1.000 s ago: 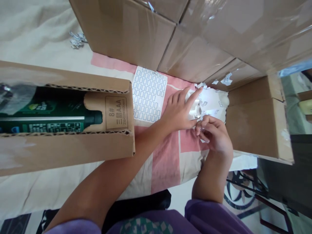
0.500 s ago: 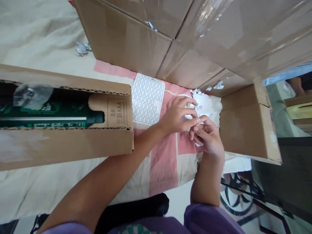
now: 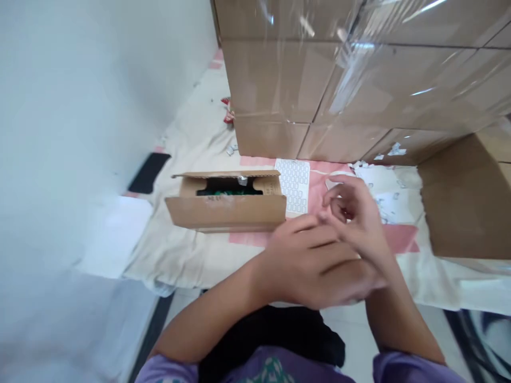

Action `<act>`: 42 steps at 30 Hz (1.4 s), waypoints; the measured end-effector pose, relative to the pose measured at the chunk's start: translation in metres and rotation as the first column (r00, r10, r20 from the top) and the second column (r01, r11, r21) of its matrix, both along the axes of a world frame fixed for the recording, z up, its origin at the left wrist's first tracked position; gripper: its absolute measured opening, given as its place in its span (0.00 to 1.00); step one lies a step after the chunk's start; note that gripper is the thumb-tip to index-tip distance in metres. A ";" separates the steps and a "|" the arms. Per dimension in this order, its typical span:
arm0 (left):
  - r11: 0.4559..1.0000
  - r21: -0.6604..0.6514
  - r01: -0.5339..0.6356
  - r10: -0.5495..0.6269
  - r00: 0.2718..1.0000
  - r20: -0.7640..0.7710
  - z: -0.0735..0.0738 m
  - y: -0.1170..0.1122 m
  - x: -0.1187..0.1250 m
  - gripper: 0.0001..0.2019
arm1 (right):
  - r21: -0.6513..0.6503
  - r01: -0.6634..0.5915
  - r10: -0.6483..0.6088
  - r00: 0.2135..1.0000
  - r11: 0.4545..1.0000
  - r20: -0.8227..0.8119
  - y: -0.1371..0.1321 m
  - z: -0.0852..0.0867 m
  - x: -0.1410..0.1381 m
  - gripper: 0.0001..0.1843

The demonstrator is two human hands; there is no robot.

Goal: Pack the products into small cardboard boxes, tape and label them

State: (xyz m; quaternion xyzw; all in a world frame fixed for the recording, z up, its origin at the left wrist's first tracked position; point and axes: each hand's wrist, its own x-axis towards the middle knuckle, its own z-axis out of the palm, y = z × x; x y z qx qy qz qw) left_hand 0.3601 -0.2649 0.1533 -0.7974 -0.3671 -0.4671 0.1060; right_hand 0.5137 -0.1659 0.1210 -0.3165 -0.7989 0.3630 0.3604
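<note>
The open carton (image 3: 225,214), long axis running sideways, lay left of the nearer left hand (image 3: 313,263) and the right hand (image 3: 359,213), whose curled grips held I couldn't tell what.

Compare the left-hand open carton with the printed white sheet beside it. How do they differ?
The carton is brown; the sheet is white with outlined shapes. The carton stands up as a box, while the sheet lies flat. The carton is larger than the sheet. Both rest on the pink-and-cream cloth.

White grid-printed sheet (image 3: 294,183) flat beside open carton (image 3: 227,214)
</note>
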 end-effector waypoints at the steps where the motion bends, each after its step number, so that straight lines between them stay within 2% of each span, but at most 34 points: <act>1: 0.999 -0.012 -0.033 0.033 0.999 -0.016 0.001 -0.014 -0.020 0.12 | 0.121 -0.026 0.024 1.000 0.992 0.019 -0.005 0.005 -0.017 0.34; 3: 0.990 -0.111 -0.092 0.086 0.995 -0.052 0.005 -0.033 -0.063 0.08 | 0.337 -0.068 0.040 0.995 0.939 0.089 -0.010 0.010 -0.050 0.37; 4: 0.974 -0.189 -0.122 0.112 0.992 -0.062 0.009 -0.037 -0.083 0.07 | 0.401 -0.078 0.033 0.993 0.913 0.117 -0.010 0.010 -0.065 0.35; 6: 0.908 -0.373 -0.192 0.184 0.981 -0.057 0.017 -0.038 -0.118 0.06 | 0.453 -0.062 -0.001 0.990 0.889 0.138 -0.009 0.006 -0.087 0.27; 8: 0.810 -0.541 -0.225 0.269 0.963 0.004 0.023 -0.032 -0.142 0.07 | 0.455 -0.028 -0.033 0.991 0.890 0.126 -0.007 -0.002 -0.098 0.17; 10: 0.721 -0.669 -0.179 0.320 0.943 0.093 0.025 -0.023 -0.156 0.09 | 0.452 0.007 -0.054 0.994 0.892 0.092 -0.008 -0.011 -0.099 0.12; 12: 0.658 -0.746 -0.101 0.318 0.936 0.153 0.024 -0.012 -0.162 0.10 | 0.444 0.029 -0.063 0.996 0.895 0.061 -0.009 -0.017 -0.097 0.10; 15: 0.578 -0.814 -0.057 0.264 0.957 0.120 0.018 0.004 -0.165 0.09 | 0.391 0.030 -0.039 0.999 0.920 0.015 -0.009 -0.022 -0.094 0.10; 21: 0.539 -0.842 0.004 0.195 0.972 0.130 0.007 0.023 -0.166 0.11 | 0.384 0.014 -0.010 1.000 0.923 -0.012 -0.008 -0.024 -0.095 0.10; 23: 0.519 -0.855 -0.014 0.189 0.977 0.099 0.005 0.026 -0.164 0.11 | 0.369 0.017 -0.013 1.000 0.929 -0.012 -0.010 -0.023 -0.094 0.10; 26: 0.519 -0.846 -0.119 0.210 0.978 -0.009 0.008 0.028 -0.159 0.11 | 0.300 0.019 -0.018 1.000 0.954 -0.008 -0.012 -0.022 -0.093 0.10; 29: 0.493 -0.830 -0.262 0.193 0.963 -0.189 0.015 0.030 -0.154 0.11 | 0.238 0.013 -0.009 1.000 0.971 -0.019 -0.013 -0.021 -0.093 0.09; 33: 0.477 -0.801 -0.362 0.235 0.930 -0.281 0.021 0.030 -0.151 0.30 | 0.192 0.008 0.004 0.998 0.981 -0.059 -0.012 -0.026 -0.094 0.08; 34: 0.476 -0.798 -0.369 0.249 0.927 -0.280 0.020 0.030 -0.150 0.29 | 0.179 0.014 -0.001 0.997 0.984 -0.071 -0.012 -0.027 -0.095 0.08; 38: 0.474 -0.784 -0.400 0.363 0.901 -0.240 0.010 0.032 -0.148 0.12 | 0.113 0.057 -0.038 0.986 0.992 -0.162 -0.010 -0.034 -0.098 0.11; 40: 0.484 -0.773 -0.410 0.407 0.887 -0.216 0.006 0.034 -0.146 0.11 | 0.062 0.076 -0.058 0.964 0.995 -0.260 -0.008 -0.036 -0.100 0.14; 42: 0.494 -0.761 -0.421 0.428 0.879 -0.209 0.004 0.036 -0.144 0.10 | -0.042 0.089 -0.099 0.919 0.995 -0.382 -0.004 -0.037 -0.100 0.13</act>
